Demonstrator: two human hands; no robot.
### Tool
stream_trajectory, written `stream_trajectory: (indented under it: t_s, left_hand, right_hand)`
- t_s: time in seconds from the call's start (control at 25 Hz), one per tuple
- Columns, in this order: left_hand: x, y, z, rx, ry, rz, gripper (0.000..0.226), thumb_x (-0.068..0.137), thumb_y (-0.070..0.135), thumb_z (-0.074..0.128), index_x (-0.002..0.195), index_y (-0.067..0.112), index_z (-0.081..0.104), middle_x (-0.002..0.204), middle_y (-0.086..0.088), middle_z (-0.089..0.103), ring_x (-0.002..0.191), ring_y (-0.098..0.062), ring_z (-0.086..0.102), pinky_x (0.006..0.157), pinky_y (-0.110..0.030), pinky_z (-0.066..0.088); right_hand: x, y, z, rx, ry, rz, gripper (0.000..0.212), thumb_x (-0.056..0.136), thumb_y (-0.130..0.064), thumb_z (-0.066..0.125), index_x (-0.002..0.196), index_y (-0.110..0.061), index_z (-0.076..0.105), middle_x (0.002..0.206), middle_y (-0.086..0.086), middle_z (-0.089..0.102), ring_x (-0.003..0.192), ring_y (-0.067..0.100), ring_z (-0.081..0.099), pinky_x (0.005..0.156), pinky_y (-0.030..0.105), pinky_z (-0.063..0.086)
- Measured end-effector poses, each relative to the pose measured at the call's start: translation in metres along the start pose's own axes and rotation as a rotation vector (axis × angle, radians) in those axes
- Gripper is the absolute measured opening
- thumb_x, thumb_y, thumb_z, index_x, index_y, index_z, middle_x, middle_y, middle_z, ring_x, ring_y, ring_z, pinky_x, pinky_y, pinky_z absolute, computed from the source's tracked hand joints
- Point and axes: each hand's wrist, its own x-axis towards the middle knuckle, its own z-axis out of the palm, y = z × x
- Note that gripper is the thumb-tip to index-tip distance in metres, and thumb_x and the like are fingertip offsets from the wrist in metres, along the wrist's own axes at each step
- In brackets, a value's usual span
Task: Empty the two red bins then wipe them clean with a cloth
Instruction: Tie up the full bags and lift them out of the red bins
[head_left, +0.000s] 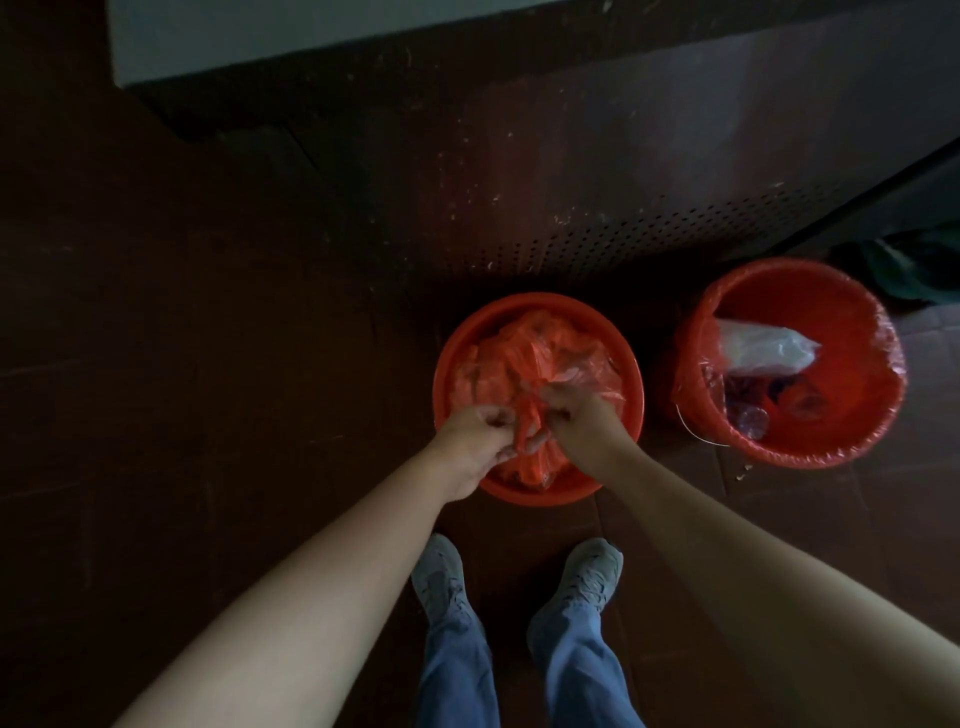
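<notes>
Head view, looking down. Dark tiled floor (208, 364) carries two red bins, set apart. The right bin (883, 332), lined with thin plastic, holds a white bag (763, 348). The middle bin (452, 358) holds a red bag (519, 353). Left hand (478, 436) and right hand (582, 421) meet above it, each grip pinching the bag's bunched neck.

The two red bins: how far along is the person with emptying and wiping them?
Nothing looks finished yet. In hand: the left hand and right hand grip the gathered neck of the orange liner bag, which sits inside the nearer bin. Left: lifting it out, emptying the second bin, which holds a white bag and other rubbish, then wiping both.
</notes>
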Motion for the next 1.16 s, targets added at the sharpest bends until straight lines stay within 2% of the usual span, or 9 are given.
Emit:
stream_trajectory:
  t_s: [0.16, 0.28, 0.36, 0.44, 0.56, 0.72, 0.84, 0.96, 1.16]
  left_hand:
    - [0.002, -0.002, 0.006, 0.080, 0.049, 0.003, 0.007, 0.090, 0.017, 0.072, 0.090, 0.010, 0.070, 0.071, 0.004, 0.074, 0.068, -0.003, 0.071, 0.061, -0.012, 0.052]
    - [0.007, -0.002, 0.009, 0.198, 0.168, 0.045, 0.014, 0.086, 0.024, 0.077, 0.092, 0.012, 0.071, 0.070, 0.003, 0.071, 0.060, -0.006, 0.065, 0.057, -0.020, 0.048]
    - [0.011, -0.001, 0.010, 0.324, 0.233, 0.078, 0.009, 0.089, 0.024, 0.071, 0.091, 0.015, 0.073, 0.070, 0.003, 0.067, 0.062, -0.009, 0.060, 0.059, -0.023, 0.045]
    - [0.014, 0.001, 0.011, 0.383, 0.264, 0.093, 0.011, 0.091, 0.023, 0.066, 0.093, 0.016, 0.074, 0.077, 0.000, 0.072, 0.070, -0.015, 0.066, 0.062, -0.026, 0.048]
    - [0.019, 0.008, 0.007, 0.551, 0.334, 0.137, 0.011, 0.086, 0.027, 0.068, 0.078, 0.019, 0.068, 0.078, -0.002, 0.071, 0.075, -0.021, 0.067, 0.061, -0.025, 0.046]
    - [0.025, 0.016, -0.008, 0.780, 0.583, 0.137, 0.017, 0.081, 0.037, 0.068, 0.077, 0.028, 0.054, 0.078, 0.008, 0.060, 0.069, -0.011, 0.059, 0.051, -0.025, 0.037]
    - [0.031, 0.015, -0.014, 0.977, 0.696, 0.239, 0.014, 0.083, 0.034, 0.066, 0.085, 0.030, 0.052, 0.085, 0.013, 0.054, 0.078, -0.014, 0.058, 0.057, -0.030, 0.050]
    - [0.038, 0.016, -0.021, 1.093, 0.697, 0.276, 0.017, 0.085, 0.034, 0.065, 0.095, 0.034, 0.052, 0.096, 0.013, 0.054, 0.089, -0.015, 0.058, 0.068, -0.040, 0.057]
    - [0.049, 0.024, -0.048, 1.281, 0.642, 0.304, 0.020, 0.085, 0.037, 0.065, 0.102, 0.033, 0.057, 0.100, 0.010, 0.056, 0.095, -0.017, 0.057, 0.067, -0.037, 0.051]
  right_hand:
    - [0.003, 0.006, 0.002, -0.073, -0.046, 0.015, 0.042, 0.093, 0.007, 0.050, 0.121, -0.017, 0.069, 0.102, -0.009, 0.072, 0.072, 0.006, 0.072, 0.067, 0.019, 0.053]
    - [0.004, 0.008, 0.005, -0.176, -0.052, -0.045, 0.035, 0.090, 0.006, 0.054, 0.092, -0.025, 0.071, 0.083, -0.003, 0.072, 0.073, 0.013, 0.070, 0.074, 0.036, 0.058]
    - [0.005, 0.009, 0.008, -0.221, -0.005, -0.074, 0.029, 0.088, 0.003, 0.058, 0.086, -0.024, 0.070, 0.080, -0.004, 0.071, 0.074, 0.013, 0.067, 0.072, 0.037, 0.055]
    - [0.005, 0.010, 0.011, -0.241, 0.069, -0.111, 0.021, 0.089, -0.001, 0.062, 0.095, -0.017, 0.073, 0.088, -0.001, 0.073, 0.082, 0.016, 0.068, 0.076, 0.035, 0.053]
    - [0.004, 0.012, 0.011, -0.275, 0.281, -0.144, 0.021, 0.094, -0.012, 0.065, 0.112, -0.014, 0.076, 0.105, 0.004, 0.075, 0.100, 0.023, 0.068, 0.092, 0.040, 0.052]
    - [0.006, 0.019, 0.000, -0.138, 0.581, 0.149, 0.029, 0.094, -0.025, 0.058, 0.119, -0.025, 0.072, 0.096, -0.004, 0.073, 0.103, 0.025, 0.066, 0.101, 0.051, 0.048]
    - [0.012, 0.025, -0.010, 0.030, 0.734, 0.323, 0.036, 0.094, -0.029, 0.054, 0.127, -0.028, 0.065, 0.095, -0.009, 0.067, 0.105, 0.024, 0.065, 0.103, 0.053, 0.045]
    - [0.015, 0.038, -0.020, -0.072, 0.724, 0.359, 0.040, 0.093, -0.030, 0.054, 0.132, -0.030, 0.057, 0.115, -0.004, 0.069, 0.113, 0.024, 0.061, 0.106, 0.051, 0.040]
    - [0.016, 0.067, -0.051, -0.522, 0.521, 0.266, 0.045, 0.093, -0.037, 0.057, 0.136, -0.027, 0.052, 0.122, 0.002, 0.061, 0.118, 0.029, 0.055, 0.104, 0.051, 0.037]
